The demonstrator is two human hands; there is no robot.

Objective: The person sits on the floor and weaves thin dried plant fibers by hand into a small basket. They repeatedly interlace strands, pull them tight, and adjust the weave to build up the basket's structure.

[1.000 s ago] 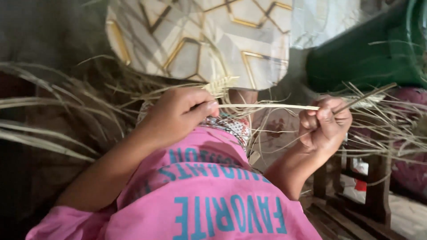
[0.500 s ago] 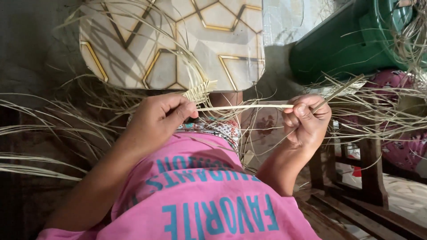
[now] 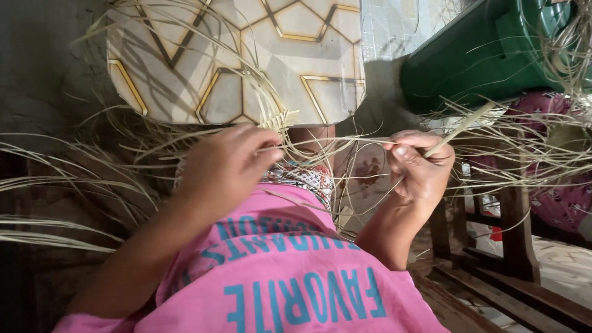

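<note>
Left hand [image 3: 225, 169] pinches the woven start [image 3: 277, 120] against the tile [image 3: 246, 61], right hand [image 3: 419, 166] clamps 1 straw strand [image 3: 333, 143] taut; weave barely begun, most loose straw [image 3: 74, 179] unwoven.

I wear a pink shirt [image 3: 277, 277] printed with blue block lettering; both forearms are bare, and patterned cloth [image 3: 305, 176] shows past its hem.

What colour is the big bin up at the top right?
Dark green; the bin shows best in the head view, beyond the right hand.
</note>
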